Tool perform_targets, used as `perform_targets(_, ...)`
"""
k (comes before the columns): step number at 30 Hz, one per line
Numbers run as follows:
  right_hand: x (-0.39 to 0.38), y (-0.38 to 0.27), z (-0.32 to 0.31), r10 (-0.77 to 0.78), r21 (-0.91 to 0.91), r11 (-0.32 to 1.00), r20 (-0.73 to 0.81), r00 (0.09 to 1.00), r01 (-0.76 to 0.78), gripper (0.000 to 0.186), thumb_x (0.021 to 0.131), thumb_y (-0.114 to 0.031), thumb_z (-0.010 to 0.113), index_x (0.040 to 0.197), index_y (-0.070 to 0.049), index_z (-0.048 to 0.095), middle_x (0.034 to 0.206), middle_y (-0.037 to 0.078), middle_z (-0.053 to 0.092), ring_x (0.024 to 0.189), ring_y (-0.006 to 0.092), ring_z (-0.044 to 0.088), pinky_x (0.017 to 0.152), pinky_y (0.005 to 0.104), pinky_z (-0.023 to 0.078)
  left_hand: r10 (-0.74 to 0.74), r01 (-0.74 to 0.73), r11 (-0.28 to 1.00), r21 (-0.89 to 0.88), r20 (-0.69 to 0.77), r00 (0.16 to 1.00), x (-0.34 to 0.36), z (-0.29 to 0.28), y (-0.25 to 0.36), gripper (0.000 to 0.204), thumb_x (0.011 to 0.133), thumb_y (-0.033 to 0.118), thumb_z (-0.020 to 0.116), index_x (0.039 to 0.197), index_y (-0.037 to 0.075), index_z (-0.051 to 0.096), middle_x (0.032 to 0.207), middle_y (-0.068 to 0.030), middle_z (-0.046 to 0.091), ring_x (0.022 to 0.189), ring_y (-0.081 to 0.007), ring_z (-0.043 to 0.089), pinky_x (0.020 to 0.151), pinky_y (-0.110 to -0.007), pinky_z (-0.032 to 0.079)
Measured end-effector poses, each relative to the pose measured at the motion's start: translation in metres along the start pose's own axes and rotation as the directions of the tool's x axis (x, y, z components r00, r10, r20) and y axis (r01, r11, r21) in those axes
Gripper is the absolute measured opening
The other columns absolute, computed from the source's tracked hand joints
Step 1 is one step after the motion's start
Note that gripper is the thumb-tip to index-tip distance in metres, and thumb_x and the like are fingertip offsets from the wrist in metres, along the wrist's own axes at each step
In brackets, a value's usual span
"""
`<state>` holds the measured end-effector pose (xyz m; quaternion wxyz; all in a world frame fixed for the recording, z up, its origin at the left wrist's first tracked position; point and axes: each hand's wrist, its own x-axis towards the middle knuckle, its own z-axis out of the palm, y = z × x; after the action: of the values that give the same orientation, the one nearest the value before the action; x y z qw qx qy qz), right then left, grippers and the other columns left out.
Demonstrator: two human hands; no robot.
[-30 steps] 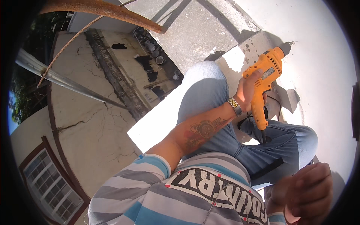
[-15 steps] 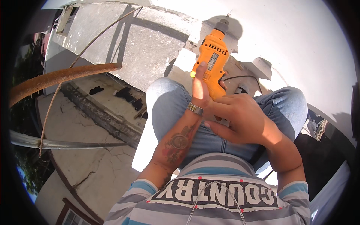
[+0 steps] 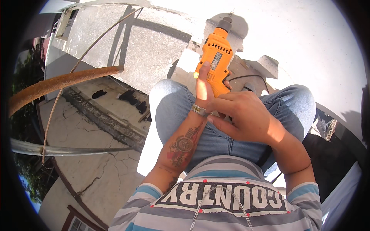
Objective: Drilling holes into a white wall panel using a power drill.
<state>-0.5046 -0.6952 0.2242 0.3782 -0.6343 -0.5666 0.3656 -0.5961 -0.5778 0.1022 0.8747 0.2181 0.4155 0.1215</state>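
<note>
An orange power drill (image 3: 214, 57) points away from me, its grey chuck and thin bit at the far end. My left hand (image 3: 203, 89) is wrapped round its body and grip, thumb along the near side of the casing. On that wrist sits a metal wristwatch (image 3: 199, 110). Close beside the watch and the foot of the drill's grip is my right hand (image 3: 248, 115), its fingers bent and its thumb reaching up against the watch band. Whatever lies between those right fingertips is hidden. Both hands are above my lap.
A dark cord (image 3: 250, 76) curves past my right knee. Concrete blocks (image 3: 268, 66) lie beyond my knees by the white wall. At left, a rusty bar (image 3: 65, 80) and a thin rod (image 3: 88, 49) cross above a drop to a lower, cracked surface (image 3: 96, 169).
My right thumb and fingertips have moved up and left to the wristwatch. The drill has shifted slightly left and up, still in my left hand.
</note>
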Motion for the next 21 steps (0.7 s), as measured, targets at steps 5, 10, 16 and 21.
perform_targets(5, 0.001, 0.001, -0.001, 0.006, 0.007, 1.000, 0.001, 1.000, -0.006, 0.014, 0.090, -0.018, 0.068, 0.099, -0.007, 0.065, 0.081, 0.010, 0.067, 0.078, 0.0330, 0.068, 0.067, 0.0450, 0.052, 0.005, -0.005, 1.000, 0.012, 0.024, 1.000, 0.001, -0.002, 0.001, 0.062, 0.095, 0.059, 0.059, 0.124, 0.004, 0.058, 0.090, -0.0134, 0.068, 0.061, -0.0186, 0.064, 0.055, -0.037, 0.059)
perform_targets(10, 0.002, 0.003, 0.002, 0.002, 0.012, 1.000, -0.028, 1.000, -0.002, 0.014, 0.089, -0.018, 0.068, 0.098, -0.008, 0.066, 0.081, 0.010, 0.068, 0.079, 0.0325, 0.069, 0.069, 0.0448, 0.054, -0.045, 0.045, 0.998, -0.048, 0.016, 0.999, -0.004, -0.008, 0.000, 0.064, 0.094, 0.061, 0.060, 0.128, 0.007, 0.058, 0.093, -0.0131, 0.068, 0.062, -0.0177, 0.065, 0.056, -0.037, 0.060)
perform_targets(16, -0.001, -0.002, -0.001, -0.035, 0.043, 0.998, -0.060, 0.998, 0.038, 0.013, 0.089, -0.019, 0.068, 0.097, -0.008, 0.066, 0.085, 0.007, 0.069, 0.079, 0.0298, 0.070, 0.069, 0.0439, 0.055, -0.052, 0.053, 0.998, -0.021, 0.037, 0.998, -0.007, -0.007, 0.000, 0.065, 0.094, 0.062, 0.059, 0.130, 0.008, 0.056, 0.095, -0.0119, 0.068, 0.064, -0.0159, 0.065, 0.059, -0.037, 0.060)
perform_targets(21, -0.001, 0.000, -0.004, -0.018, 0.060, 0.998, -0.052, 0.998, 0.021, 0.011, 0.089, -0.018, 0.068, 0.093, -0.008, 0.064, 0.085, 0.007, 0.068, 0.078, 0.0297, 0.070, 0.068, 0.0438, 0.055, -0.010, 0.009, 1.000, 0.028, 0.045, 0.999, -0.003, 0.004, 0.003, 0.064, 0.096, 0.062, 0.056, 0.130, 0.008, 0.055, 0.095, -0.0111, 0.068, 0.065, -0.0157, 0.065, 0.059, -0.036, 0.059)
